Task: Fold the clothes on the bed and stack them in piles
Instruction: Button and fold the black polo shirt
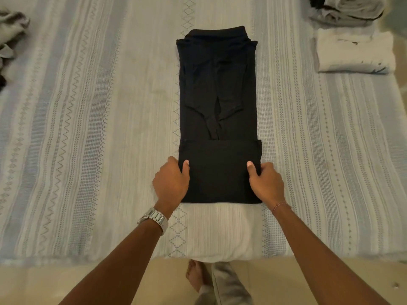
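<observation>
Black garment (pixel 218 102) — narrow strip, near end folded over.

A long black folded garment (pixel 218 106) lies centred on the striped woven bedspread (pixel 88 128), its near end doubled over. Far right sits a folded white cloth pile (pixel 354 52), with a crumpled grey heap (pixel 348 9) behind it; loose grey clothes (pixel 11 31) lie far left.

Head view — downward, over bed (pixel 88 128)
</observation>
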Available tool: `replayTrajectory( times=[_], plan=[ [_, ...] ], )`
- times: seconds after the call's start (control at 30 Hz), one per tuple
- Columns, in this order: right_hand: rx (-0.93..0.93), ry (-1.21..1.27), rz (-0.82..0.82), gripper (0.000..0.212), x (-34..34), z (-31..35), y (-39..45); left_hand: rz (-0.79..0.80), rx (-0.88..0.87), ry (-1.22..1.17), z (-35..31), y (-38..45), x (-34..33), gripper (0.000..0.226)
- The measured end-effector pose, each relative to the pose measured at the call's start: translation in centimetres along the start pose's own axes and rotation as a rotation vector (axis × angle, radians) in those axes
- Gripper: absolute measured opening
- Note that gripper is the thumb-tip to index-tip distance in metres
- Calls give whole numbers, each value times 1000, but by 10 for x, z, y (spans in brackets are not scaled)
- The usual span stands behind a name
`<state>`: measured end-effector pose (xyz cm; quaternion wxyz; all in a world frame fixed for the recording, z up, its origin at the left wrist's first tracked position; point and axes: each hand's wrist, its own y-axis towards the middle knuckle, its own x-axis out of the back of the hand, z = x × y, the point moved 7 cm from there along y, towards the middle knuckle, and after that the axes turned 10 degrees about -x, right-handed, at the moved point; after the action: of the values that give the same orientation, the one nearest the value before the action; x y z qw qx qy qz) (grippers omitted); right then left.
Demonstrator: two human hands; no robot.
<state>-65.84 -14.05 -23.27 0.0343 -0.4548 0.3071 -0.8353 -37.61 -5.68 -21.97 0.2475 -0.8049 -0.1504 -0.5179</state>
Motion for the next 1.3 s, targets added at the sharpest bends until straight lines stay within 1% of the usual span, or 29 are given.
replayTrajectory(
  times=[0.1, 0.17, 0.23, 0.27, 0.33, 0.4, 0.47, 0.6, 0.7, 0.77, 0.83, 0.87, 0.9, 0.93, 0.97, 1.0, 1.03, 1.07, 1.1, 1.13, 1.17, 1.23, 1.27, 1.3],
  plan=[
    [-1, -173, 84, 53, -9, -12, -8, 38, 119, -26, 8, -18, -12, 46],
    [-6, -196, 134, 55, -12, -17, -15, 49, 160, -77, 11, -24, -16, 50],
    [-23, -77, 187, 51, -15, -26, -20, 77, 150, -89, 10, -28, -22, 52],
    [-11, -15, 185, 48, -15, -31, -26, 78, 133, -97, 11, -33, -22, 53],
    [42, 76, 120, 40, -12, -39, -34, 56, 109, -121, 11, -38, -23, 51],
    [67, 228, 56, 33, -9, -47, -44, 28, 99, -143, 15, -47, -24, 47],
    [63, 327, 16, 34, -6, -54, -54, 12, 103, -137, 20, -58, -24, 45],
    [101, 357, 22, 34, -8, -80, -85, -41, 118, -183, 32, -95, -23, 40],
    [157, 321, 40, 35, -8, -92, -107, -100, 73, -314, 38, -123, -20, 32],
    [204, 360, 113, 35, -4, -90, -120, -147, 9, -476, 38, -136, -13, 27],
    [215, 381, 198, 26, 1, -88, -122, -166, -42, -587, 39, -139, -5, 25],
    [201, 371, 238, 22, 2, -90, -120, -136, -69, -612, 40, -139, -2, 21],
    [189, 363, 291, 22, 3, -92, -117, -70, -102, -642, 40, -138, -3, 16],
    [185, 349, 365, 31, 4, -93, -115, 43, -136, -693, 38, -138, -5, 15],
    [189, 340, 440, 45, 3, -95, -114, 199, -148, -753, 36, -138, -9, 18],
    [209, 308, 484, 58, 3, -97, -114, 362, -136, -809, 35, -141, -11, 27],
    [240, 276, 498, 65, 3, -97, -116, 483, -121, -818, 36, -144, -13, 40],
    [270, 241, 476, 65, 5, -97, -115, 537, -132, -775, 38, -143, -12, 52],
    [288, 218, 419, 62, 8, -97, -113, 536, -164, -686, 40, -142, -11, 60],
    [309, 195, 328, 58, 13, -96, -110, 504, -212, -576, 39, -139, -9, 64],
    [329, 176, 243, 54, 18, -94, -107, 461, -271, -446, 38, -136, -8, 65],
    [379, 148, 157, 49, 24, -90, -106, 353, -395, -178, 34, -135, -4, 56],
    [420, 139, 132, 47, 25, -88, -107, 283, -443, -92, 34, -136, 0, 50],
    [456, 137, 114, 45, 26, -87, -106, 212, -484, -64, 32, -134, 5, 43]
  ],
)
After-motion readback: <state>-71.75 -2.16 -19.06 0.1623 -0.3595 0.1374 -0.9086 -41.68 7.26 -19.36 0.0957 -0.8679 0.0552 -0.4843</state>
